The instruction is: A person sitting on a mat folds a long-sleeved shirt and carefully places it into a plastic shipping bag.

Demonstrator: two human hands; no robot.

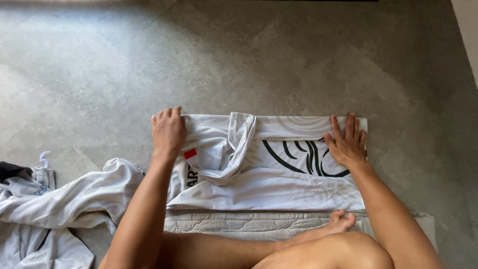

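There are two hands: the left hand (pixel 168 130) and the right hand (pixel 348 142), both on one folded white shirt (pixel 269 187). Left of the shirt lies one heap of white clothes (pixel 55 209). Just below the shirt is one pale quilted mat (pixel 239 223). One bare foot (pixel 334 224) rests on the mat.

The shirt (pixel 279 187) is white, with faint pale-grey curved lines near its far edge and a bold pattern of black sweeping arcs on the right half. A small red patch (pixel 190 153) sits beside black lettering at its left. The mat (pixel 224 223) under it is off-white — quilted with a pale leafy stitch. The clothes pile (pixel 45 214) is white, with one dark-grey piece. The floor (pixel 249 55) is mottled grey — cloudy, stone-like.
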